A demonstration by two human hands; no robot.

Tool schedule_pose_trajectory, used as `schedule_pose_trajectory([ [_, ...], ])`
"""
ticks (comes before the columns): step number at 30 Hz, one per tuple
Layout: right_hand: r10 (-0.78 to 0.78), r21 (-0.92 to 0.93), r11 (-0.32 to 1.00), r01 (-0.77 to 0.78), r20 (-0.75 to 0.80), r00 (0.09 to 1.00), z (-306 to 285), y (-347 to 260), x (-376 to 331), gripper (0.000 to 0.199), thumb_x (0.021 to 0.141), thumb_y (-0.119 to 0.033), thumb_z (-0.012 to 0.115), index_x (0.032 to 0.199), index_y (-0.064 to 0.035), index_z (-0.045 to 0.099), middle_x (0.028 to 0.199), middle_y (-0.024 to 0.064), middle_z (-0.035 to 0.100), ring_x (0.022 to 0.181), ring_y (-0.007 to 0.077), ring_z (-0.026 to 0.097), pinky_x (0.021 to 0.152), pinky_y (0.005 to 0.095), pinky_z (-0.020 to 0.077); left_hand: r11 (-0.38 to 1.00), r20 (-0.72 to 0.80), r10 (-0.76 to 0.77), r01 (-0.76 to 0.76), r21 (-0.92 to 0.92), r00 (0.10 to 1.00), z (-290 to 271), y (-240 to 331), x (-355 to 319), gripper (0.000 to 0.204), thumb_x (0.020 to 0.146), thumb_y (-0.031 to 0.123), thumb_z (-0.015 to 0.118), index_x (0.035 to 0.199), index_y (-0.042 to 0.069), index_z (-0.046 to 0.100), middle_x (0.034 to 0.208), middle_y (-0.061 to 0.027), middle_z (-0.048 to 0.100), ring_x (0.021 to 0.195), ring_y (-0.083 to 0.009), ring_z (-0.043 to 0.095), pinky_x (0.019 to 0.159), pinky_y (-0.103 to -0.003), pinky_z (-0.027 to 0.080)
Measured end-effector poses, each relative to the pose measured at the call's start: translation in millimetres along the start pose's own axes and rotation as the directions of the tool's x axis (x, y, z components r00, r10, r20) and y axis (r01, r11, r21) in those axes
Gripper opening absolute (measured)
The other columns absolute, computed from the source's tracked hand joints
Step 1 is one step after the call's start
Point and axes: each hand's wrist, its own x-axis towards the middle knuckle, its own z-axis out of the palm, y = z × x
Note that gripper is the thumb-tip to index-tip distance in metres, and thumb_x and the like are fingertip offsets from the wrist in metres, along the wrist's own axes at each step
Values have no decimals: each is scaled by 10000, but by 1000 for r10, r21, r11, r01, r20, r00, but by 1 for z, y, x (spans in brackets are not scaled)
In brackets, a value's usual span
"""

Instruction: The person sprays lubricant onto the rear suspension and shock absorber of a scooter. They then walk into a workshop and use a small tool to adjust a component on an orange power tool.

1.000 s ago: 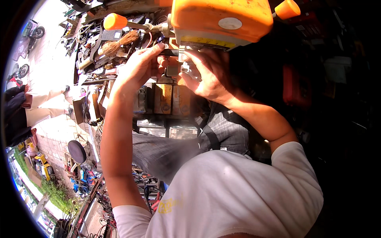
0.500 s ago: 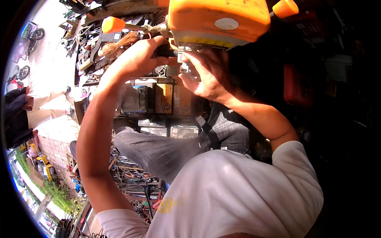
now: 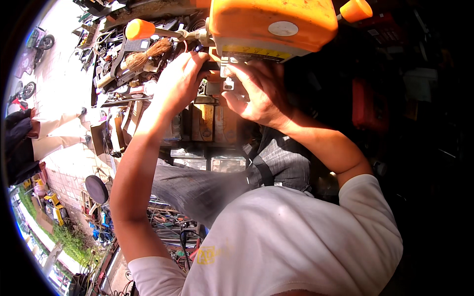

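An orange key-cutting machine (image 3: 276,29) stands in front of me at the top of the view. A metal clamp (image 3: 224,68) sits at its lower left, with the bow of a silver key (image 3: 228,85) sticking out toward me. My left hand (image 3: 185,74) is closed round a black handle (image 3: 212,65) left of the clamp; its fingertips are partly hidden. From the right, my right hand (image 3: 259,91) curls round the clamp, its index finger against the metal. Its thumb hangs below, beside the key, and the other fingers disappear under the machine.
Orange-knobbed levers (image 3: 140,30) stick out from both sides of the machine. A straw brush (image 3: 148,54) lies among cluttered tools at the left. Boxes (image 3: 202,123) stand below my hands, above my knees. Another person (image 3: 29,143) is at the far left; deep shade covers the right.
My left hand has turned on the black handle, its wrist dropping lower. The left forearm and elbow have swung to the right. My right hand and the key stay in place.
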Motion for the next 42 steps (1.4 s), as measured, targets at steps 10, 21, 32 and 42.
schedule_pose_trajectory([
  [10, -16, 89, 996, 13, 38, 999, -18, -7, 7, 585, 666, -148, 776, 1193, -16, 560, 1013, 43, 656, 919, 227, 580, 867, 373, 394, 999, -118, 46, -46, 3, 992, 11, -6, -8, 365, 813, 132, 679, 1147, 63, 548, 1043, -122, 602, 951, -307, 590, 829, -397, 500],
  [21, 411, 535, 801, -270, -162, 897, -144, 27, 54, 796, 774, -213, 800, 1375, 53, 351, 1253, 135, 527, 1191, 222, 485, 1011, 379, 388, 682, -372, -442, 36, -730, 816, -51, 77, 64, 394, 969, 164, 478, 1295, -55, 513, 1241, -121, 593, 1122, -148, 548, 982, -265, 392],
  [32, 511, 551, 695, -462, 73, 856, -143, 8, 71, 771, 756, -29, 782, 1391, -54, 346, 1148, 183, 561, 1051, 228, 604, 920, 354, 517, 4, 165, -551, 201, -980, 818, -39, 36, 134, 444, 965, 385, 493, 1161, -1, 593, 1014, -69, 669, 894, -148, 623, 800, -287, 494],
  [42, 545, 597, 633, -493, 108, 831, -147, -1, 76, 743, 772, -55, 774, 1366, -20, 329, 1162, 125, 538, 1089, 213, 567, 981, 364, 463, 379, -230, -555, -4, -925, 799, -63, 59, 91, 366, 982, 197, 464, 1245, -42, 552, 1188, -152, 620, 1068, -199, 613, 921, -328, 475],
])
